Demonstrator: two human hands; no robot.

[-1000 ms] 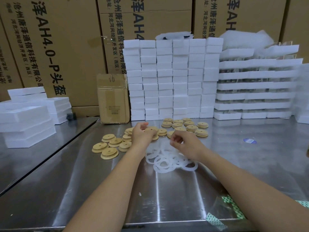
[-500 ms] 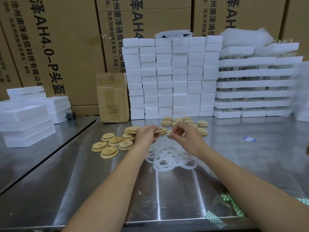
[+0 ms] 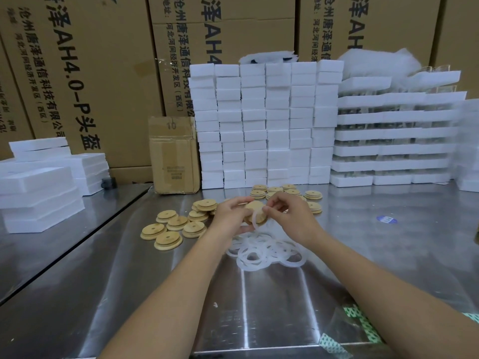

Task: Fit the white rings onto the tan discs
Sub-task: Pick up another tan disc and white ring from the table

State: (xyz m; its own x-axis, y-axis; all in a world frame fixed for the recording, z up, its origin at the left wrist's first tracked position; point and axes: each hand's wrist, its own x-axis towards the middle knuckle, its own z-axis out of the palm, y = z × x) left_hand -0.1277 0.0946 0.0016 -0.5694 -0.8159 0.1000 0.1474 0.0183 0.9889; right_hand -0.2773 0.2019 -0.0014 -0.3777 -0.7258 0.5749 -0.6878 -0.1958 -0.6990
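My left hand (image 3: 230, 216) grips a tan disc (image 3: 256, 212), held tilted above the steel table. My right hand (image 3: 290, 216) pinches a white ring (image 3: 254, 221) against the disc's rim; the ring lies partly round the disc. Just below my hands a heap of loose white rings (image 3: 267, 251) lies on the table. Several tan discs (image 3: 168, 229) are spread to the left. More tan discs (image 3: 287, 193) lie behind my hands, some hidden by my fingers.
The steel table (image 3: 259, 307) has a seam on the left. White foam blocks (image 3: 267, 125) are stacked at the back, foam trays (image 3: 394, 136) to the right, foam slabs (image 3: 39, 187) at left. A small carton (image 3: 175, 156) stands behind the left discs. A blue sticker (image 3: 386, 219) lies at right.
My left hand has lifted the disc and turned it toward my right hand. My right hand has brought a white ring up from the heap and set it against the disc.
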